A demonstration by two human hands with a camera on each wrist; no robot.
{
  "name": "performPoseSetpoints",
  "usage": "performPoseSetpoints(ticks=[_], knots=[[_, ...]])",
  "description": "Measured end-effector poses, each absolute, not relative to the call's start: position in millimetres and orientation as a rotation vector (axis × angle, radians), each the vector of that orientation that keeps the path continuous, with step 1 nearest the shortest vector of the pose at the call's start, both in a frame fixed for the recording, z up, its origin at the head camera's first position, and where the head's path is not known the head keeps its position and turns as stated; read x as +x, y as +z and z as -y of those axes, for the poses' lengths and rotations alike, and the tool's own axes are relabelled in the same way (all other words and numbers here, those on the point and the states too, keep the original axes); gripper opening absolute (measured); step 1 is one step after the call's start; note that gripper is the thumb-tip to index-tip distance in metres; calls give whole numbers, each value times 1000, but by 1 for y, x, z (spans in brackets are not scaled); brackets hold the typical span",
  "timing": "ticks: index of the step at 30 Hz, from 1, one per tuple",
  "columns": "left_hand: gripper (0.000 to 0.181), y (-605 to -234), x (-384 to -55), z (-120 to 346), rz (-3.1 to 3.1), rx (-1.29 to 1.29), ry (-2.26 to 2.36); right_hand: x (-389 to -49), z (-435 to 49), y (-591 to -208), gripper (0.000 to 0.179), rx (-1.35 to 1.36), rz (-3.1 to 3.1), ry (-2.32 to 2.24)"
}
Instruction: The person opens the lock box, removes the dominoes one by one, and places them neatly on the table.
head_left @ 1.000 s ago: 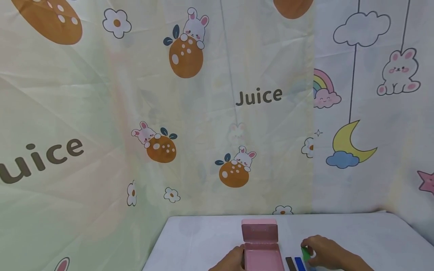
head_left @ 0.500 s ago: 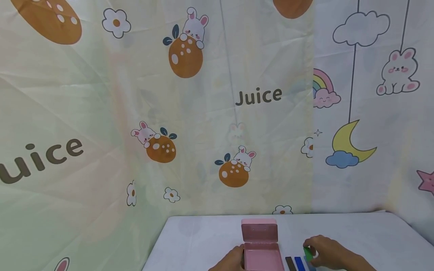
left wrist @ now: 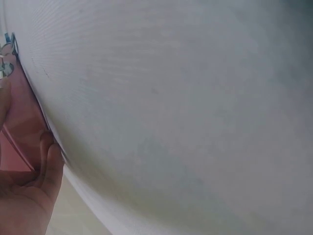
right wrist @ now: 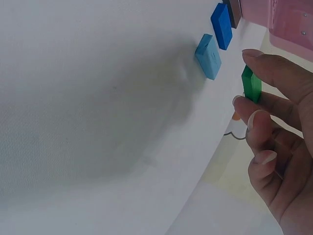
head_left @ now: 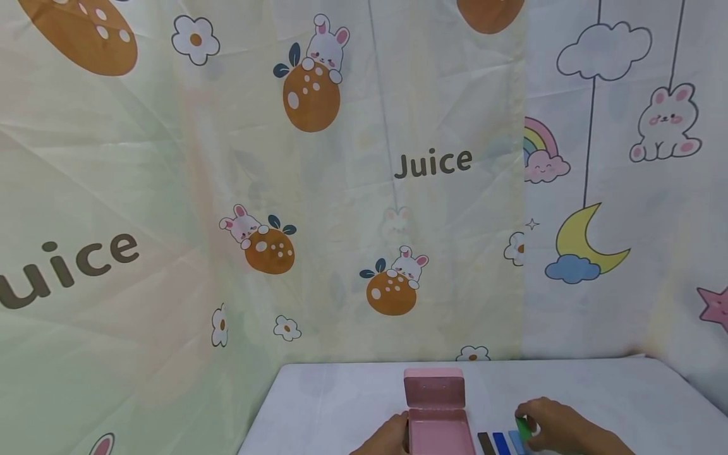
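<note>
In the head view a pink hinged box point(head_left: 441, 435) stands with its lid point(head_left: 435, 392) raised. My left hand point(head_left: 388, 435) grips its left side; in the left wrist view the fingers lie along the pink wall point(left wrist: 27, 115). To the right of the box, my right hand point(head_left: 556, 424) pinches a small green block point(right wrist: 252, 85) between thumb and fingers, slightly above the table. Beside the box lies a row of flat blocks: a dark brown one point(head_left: 486, 443), a dark blue one point(head_left: 501, 443) and a light blue one point(right wrist: 209, 58), which is nearest the right hand.
The box and blocks are on a white-covered table point(head_left: 335, 404). Printed fabric point(head_left: 341, 189) hangs behind the table and along its left side. A small metal ring point(left wrist: 7, 50) shows at the box's edge in the left wrist view.
My right hand has shifted a little to the right with the green block, uncovering more of the light blue block. The left hand and the box stay in place.
</note>
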State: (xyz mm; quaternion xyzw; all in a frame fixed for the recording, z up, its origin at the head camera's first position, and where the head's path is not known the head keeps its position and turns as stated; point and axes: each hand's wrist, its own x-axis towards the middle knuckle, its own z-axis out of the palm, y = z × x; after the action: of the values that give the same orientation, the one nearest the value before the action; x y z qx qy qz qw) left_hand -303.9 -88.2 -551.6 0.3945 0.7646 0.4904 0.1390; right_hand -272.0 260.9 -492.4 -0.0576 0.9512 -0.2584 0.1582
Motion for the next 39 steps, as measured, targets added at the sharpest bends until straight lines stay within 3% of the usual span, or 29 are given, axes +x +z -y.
performPoseSetpoints(ticks=[13,39], knots=[[74,-553,-303,88,-2141,1097,1469,-275,-272,-498,36,-143,-2705,-744],[72,-550,-302,88,-2178,1136,1430,-279,-286,-530,52,-32,-2685,-773]])
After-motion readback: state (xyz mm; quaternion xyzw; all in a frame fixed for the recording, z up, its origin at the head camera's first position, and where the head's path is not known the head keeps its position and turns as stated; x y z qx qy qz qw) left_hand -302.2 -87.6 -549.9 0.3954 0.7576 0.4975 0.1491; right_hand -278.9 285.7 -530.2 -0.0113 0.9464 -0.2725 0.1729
